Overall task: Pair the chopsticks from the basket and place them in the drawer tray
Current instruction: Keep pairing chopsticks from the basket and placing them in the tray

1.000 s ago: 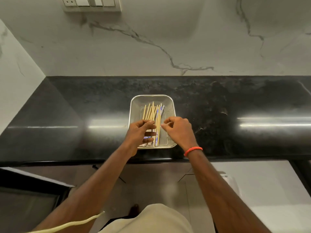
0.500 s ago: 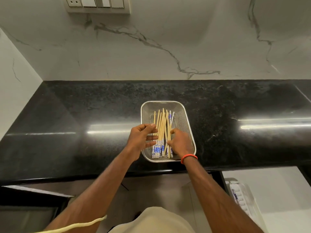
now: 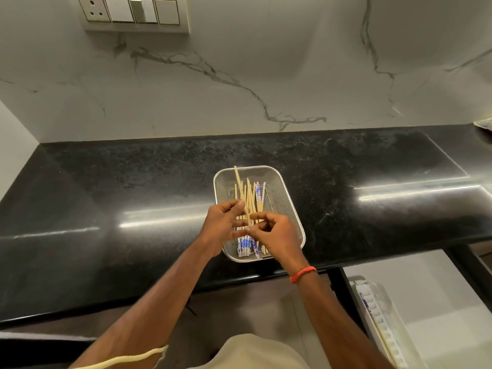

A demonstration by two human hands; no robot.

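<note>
A metal mesh basket [image 3: 292, 206] sits on the black counter and holds several pale wooden chopsticks [image 3: 254, 195] with blue-and-white handles. One chopstick [image 3: 238, 179] is raised out of the pile, its tip pointing away over the basket's far-left rim. My left hand [image 3: 221, 225] and my right hand [image 3: 277, 235] both pinch it near its lower half, above the basket. The white drawer tray [image 3: 383, 323] lies in the open drawer at the lower right, with chopsticks in it, partly cut off by the frame.
The black granite counter [image 3: 133, 209] runs across the view, with a marble wall and a switch panel [image 3: 133, 12] behind. An open white drawer [image 3: 426, 288] sticks out below the counter's front edge at the right.
Both hands have come together and lifted one chopstick out of the pile. The camera has shifted, so the basket and the drawer at the right show more.
</note>
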